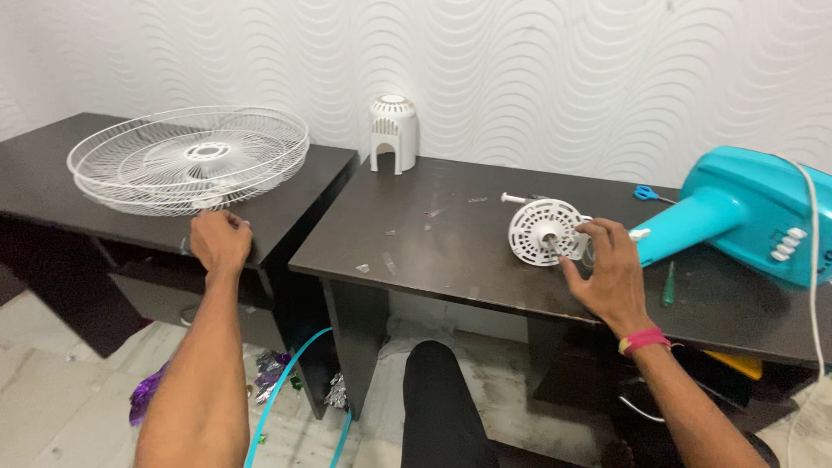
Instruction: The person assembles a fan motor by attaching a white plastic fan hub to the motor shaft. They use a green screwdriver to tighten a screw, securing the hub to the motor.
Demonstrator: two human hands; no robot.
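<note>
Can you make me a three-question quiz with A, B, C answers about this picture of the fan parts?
1. Where are the white fan grilles?
A. on the left desk
B. on the floor
C. on the teal fan base

2. What colour is the fan base?
A. red
B. teal
C. black

3. What is the right hand doing?
A. holding scissors
B. resting flat on the floor
C. gripping the round white motor part

Answers: 1 A, they sit on the left desk by the left hand. 2 B, it is plainly teal. 3 C, fingers curl around the motor part.
</note>
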